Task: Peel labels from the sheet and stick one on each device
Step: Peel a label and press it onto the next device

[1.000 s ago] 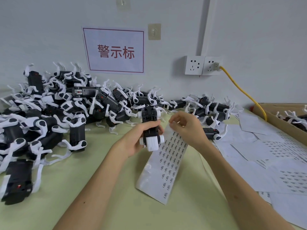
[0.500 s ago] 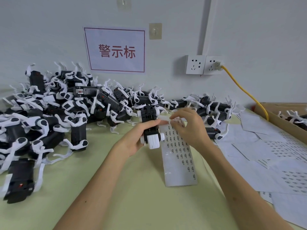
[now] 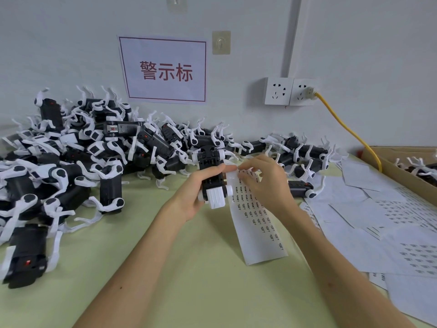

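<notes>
My left hand (image 3: 196,189) grips a black and white device (image 3: 211,171) above the middle of the green table, its thumb across the device's body. A long white label sheet (image 3: 256,223) with rows of small black labels hangs from the device's right side down to the table. My right hand (image 3: 262,183) lies on the sheet's top end, fingertips curled onto the labels beside the device. Whether a label is lifted I cannot tell.
A big pile of black and white devices (image 3: 78,159) fills the left and back of the table. Used label sheets (image 3: 390,218) are spread at the right. A cardboard box (image 3: 402,171) with more devices stands far right. A yellow cable (image 3: 347,131) runs from the wall socket.
The label sheet swung from slanting left to hanging down toward the right. My right hand moved down onto the sheet's top end. The device stayed in my left hand.
</notes>
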